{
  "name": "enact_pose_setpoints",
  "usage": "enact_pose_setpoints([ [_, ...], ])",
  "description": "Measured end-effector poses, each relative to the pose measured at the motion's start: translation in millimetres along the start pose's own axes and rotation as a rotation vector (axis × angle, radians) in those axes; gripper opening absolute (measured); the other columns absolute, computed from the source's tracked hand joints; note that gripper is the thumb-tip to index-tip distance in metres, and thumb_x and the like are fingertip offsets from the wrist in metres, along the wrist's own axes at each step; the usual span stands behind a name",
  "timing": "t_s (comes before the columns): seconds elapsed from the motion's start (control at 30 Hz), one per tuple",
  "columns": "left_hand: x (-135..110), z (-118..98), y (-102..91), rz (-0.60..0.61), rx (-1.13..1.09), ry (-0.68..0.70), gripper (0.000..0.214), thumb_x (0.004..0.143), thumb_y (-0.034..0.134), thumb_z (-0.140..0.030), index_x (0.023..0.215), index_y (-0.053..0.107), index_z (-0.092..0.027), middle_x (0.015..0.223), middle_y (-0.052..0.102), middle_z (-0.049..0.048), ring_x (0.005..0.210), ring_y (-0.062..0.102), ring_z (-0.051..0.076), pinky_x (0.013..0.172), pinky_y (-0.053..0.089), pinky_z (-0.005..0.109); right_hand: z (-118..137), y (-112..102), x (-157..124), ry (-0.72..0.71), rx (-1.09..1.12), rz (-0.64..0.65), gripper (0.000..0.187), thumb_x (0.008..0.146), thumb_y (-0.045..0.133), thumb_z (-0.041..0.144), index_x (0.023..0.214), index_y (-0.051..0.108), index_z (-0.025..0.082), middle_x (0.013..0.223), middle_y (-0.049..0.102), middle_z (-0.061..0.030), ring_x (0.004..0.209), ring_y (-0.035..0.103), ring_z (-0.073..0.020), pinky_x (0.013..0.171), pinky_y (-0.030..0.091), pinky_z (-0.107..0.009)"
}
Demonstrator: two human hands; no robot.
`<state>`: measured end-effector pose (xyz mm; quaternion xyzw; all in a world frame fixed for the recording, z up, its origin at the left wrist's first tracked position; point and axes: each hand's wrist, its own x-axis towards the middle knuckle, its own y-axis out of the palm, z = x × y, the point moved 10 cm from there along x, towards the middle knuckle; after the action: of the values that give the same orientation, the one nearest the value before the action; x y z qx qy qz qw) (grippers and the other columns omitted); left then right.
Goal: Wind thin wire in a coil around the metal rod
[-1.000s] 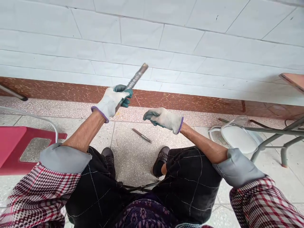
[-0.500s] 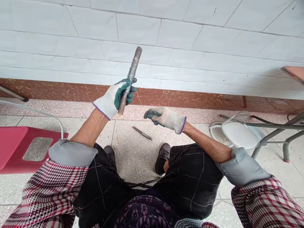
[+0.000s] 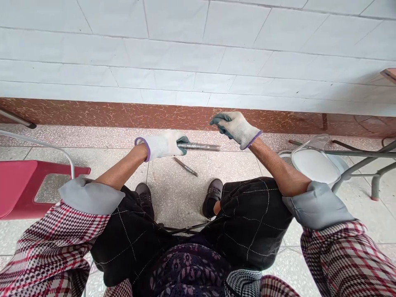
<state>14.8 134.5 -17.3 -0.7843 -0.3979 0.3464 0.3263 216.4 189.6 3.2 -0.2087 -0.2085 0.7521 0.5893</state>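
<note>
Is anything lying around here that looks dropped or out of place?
One thing: a short metal rod lies loose and slanted on the floor tiles just ahead of the shoes. The left hand grips a wire-wrapped rod held level; the right hand is pinched shut above its far end.

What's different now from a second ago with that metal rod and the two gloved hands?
The left hand kept its grip on the wire-wrapped rod and swung it down from upright to level, pointing right. The right hand rose above the rod's tip, fingers pinched. The small rod on the floor stayed put.
</note>
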Motion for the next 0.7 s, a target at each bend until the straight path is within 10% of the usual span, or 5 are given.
enact_pose_setpoints([
  [0.13,-4,-4,-9.4,-0.132,-0.353,-0.024,0.021,0.081,0.078,-0.028,0.100,0.078,-0.021,0.073,0.064,0.0030,0.057,0.050,0.015,0.057,0.037,0.033,-34,40,-11,0.129,-0.094,0.246,0.022,0.091,0.060,0.017,0.100,0.080,0.013,0.058,0.055,0.0039,0.045,0.041,-0.0094,0.043,0.030,-0.025],
  [0.3,15,23,-36.9,-0.296,-0.075,-0.140,0.017,0.086,0.072,-0.023,0.101,0.079,-0.020,0.070,0.060,0.0048,0.064,0.056,0.022,0.065,0.042,0.037,19,97,-57,-0.069,-0.182,0.564,0.024,0.093,0.061,0.016,0.102,0.082,0.017,0.065,0.065,0.0019,0.053,0.051,-0.0093,0.050,0.037,-0.023],
  [0.5,34,32,1.8,0.015,0.556,-0.205,0.031,0.087,0.064,-0.003,0.106,0.083,-0.019,0.078,0.070,0.0130,0.073,0.066,0.031,0.077,0.048,0.044,48,50,-32,-0.102,-0.177,0.275,0.026,0.091,0.059,0.013,0.100,0.083,0.013,0.065,0.063,0.0003,0.056,0.053,-0.0096,0.054,0.040,-0.025],
  [0.7,8,-31,17.9,-0.013,0.242,0.050,0.019,0.093,0.066,-0.015,0.104,0.081,-0.020,0.081,0.070,0.0070,0.068,0.060,0.022,0.067,0.043,0.035,-15,50,-12,0.034,-0.109,0.330,0.020,0.091,0.060,0.014,0.098,0.079,0.015,0.065,0.064,0.0016,0.050,0.050,-0.0095,0.048,0.039,-0.024],
])
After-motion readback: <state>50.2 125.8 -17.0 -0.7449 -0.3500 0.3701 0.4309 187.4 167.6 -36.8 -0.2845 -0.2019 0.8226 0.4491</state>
